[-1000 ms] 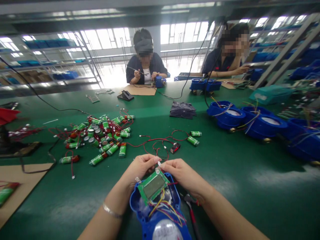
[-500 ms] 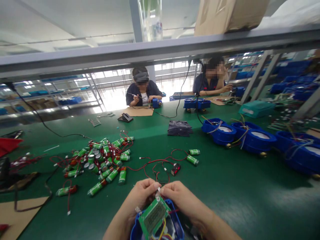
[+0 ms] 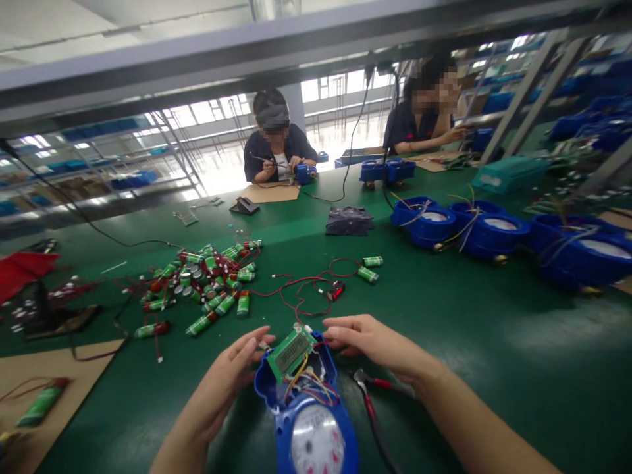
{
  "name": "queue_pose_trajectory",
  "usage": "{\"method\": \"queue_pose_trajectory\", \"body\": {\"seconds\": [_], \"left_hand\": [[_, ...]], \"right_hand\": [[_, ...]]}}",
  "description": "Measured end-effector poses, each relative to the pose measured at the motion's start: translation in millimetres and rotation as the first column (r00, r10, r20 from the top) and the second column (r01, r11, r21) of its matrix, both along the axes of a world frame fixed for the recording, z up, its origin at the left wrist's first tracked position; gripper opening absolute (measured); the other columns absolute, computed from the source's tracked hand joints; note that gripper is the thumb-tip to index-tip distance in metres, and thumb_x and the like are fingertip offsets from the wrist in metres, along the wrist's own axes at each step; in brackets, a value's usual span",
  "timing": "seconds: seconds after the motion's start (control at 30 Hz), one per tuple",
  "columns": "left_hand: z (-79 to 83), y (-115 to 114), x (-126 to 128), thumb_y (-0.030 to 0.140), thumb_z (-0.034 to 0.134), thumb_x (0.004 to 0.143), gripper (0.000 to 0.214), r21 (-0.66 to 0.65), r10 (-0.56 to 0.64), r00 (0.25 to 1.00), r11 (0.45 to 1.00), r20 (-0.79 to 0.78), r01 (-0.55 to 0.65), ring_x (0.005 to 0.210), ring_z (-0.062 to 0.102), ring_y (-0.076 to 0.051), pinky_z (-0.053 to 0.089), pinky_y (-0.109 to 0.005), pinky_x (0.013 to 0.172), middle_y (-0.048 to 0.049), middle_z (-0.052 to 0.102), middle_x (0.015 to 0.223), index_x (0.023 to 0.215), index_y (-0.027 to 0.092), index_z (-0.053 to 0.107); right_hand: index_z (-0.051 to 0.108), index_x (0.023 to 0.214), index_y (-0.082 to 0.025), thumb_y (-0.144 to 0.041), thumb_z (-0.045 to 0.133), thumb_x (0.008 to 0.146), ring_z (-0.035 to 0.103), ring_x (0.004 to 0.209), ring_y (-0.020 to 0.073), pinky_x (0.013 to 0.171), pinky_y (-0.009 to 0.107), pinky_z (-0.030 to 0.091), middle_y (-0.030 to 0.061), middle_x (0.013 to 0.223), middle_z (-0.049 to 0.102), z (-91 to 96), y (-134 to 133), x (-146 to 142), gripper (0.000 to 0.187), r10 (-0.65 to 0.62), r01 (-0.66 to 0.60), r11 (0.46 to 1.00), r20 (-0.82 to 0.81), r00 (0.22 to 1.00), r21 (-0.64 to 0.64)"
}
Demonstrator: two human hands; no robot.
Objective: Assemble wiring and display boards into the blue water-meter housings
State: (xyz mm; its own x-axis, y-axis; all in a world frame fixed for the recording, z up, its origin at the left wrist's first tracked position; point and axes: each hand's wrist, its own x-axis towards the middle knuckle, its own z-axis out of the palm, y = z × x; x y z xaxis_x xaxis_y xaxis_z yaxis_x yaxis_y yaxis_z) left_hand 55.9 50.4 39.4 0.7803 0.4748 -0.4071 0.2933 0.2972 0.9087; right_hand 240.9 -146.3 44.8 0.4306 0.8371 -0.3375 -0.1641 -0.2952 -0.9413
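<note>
A blue water meter (image 3: pixel 316 411) lies in front of me, its upper compartment uncovered. A green circuit board with a grey digit display (image 3: pixel 292 353) rests tilted over that compartment, with yellow, red and white wires beneath it. My left hand (image 3: pixel 230 368) is at the left of the compartment, fingers loosely stretched and holding nothing. On the other side is my right hand (image 3: pixel 368 339), its fingers extended near the housing's upper right edge and a small white connector (image 3: pixel 309 329); whether they touch is unclear. Red-handled pliers (image 3: pixel 363 378) lie partly behind my right forearm.
A heap of green batteries with red leads (image 3: pixel 207 280) lies left. Ahead are a small red-lit display module (image 3: pixel 336 290) and a dark cloth (image 3: pixel 349 221). Blue meters (image 3: pixel 486 230) line the right. Two people sit opposite, below a metal shelf beam (image 3: pixel 197 56).
Both hands, earlier pinched together at the white connector above the board, have come apart to either side of the meter. The view has tilted down, showing the meter's dial.
</note>
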Motion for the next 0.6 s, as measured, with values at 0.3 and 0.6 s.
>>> {"method": "queue_pose_trajectory", "body": {"seconds": [0.3, 0.6], "left_hand": [[-3.0, -43, -25, 0.058, 0.071, 0.073, 0.055, -0.096, 0.039, 0.998, 0.995, 0.048, -0.034, 0.101, 0.065, -0.029, 0.054, -0.036, 0.081, -0.0066, 0.073, 0.111, 0.117, 0.026, 0.067], [-21.5, -39, -32, 0.060, 0.070, 0.073, 0.051, -0.065, 0.145, 0.989, 0.987, -0.031, -0.146, 0.095, 0.068, -0.031, 0.056, -0.037, 0.076, -0.0105, 0.075, 0.100, 0.100, 0.017, 0.072]], "right_hand": [[0.055, 0.134, -0.017, -0.043, 0.071, 0.082, 0.065, 0.080, 0.0164, 0.062, 0.023, 0.042, 0.0080, 0.096, 0.071, -0.6, -9, -12, 0.060, 0.098, -0.091, 0.992, -0.070, 0.993, 0.091], [0.071, 0.110, -0.014, -0.046, 0.074, 0.076, 0.058, 0.062, 0.0117, 0.054, 0.021, 0.042, 0.0059, 0.082, 0.070, -16.3, 3, -15, 0.047, 0.034, -0.028, 0.996, -0.075, 0.997, 0.088]]}}
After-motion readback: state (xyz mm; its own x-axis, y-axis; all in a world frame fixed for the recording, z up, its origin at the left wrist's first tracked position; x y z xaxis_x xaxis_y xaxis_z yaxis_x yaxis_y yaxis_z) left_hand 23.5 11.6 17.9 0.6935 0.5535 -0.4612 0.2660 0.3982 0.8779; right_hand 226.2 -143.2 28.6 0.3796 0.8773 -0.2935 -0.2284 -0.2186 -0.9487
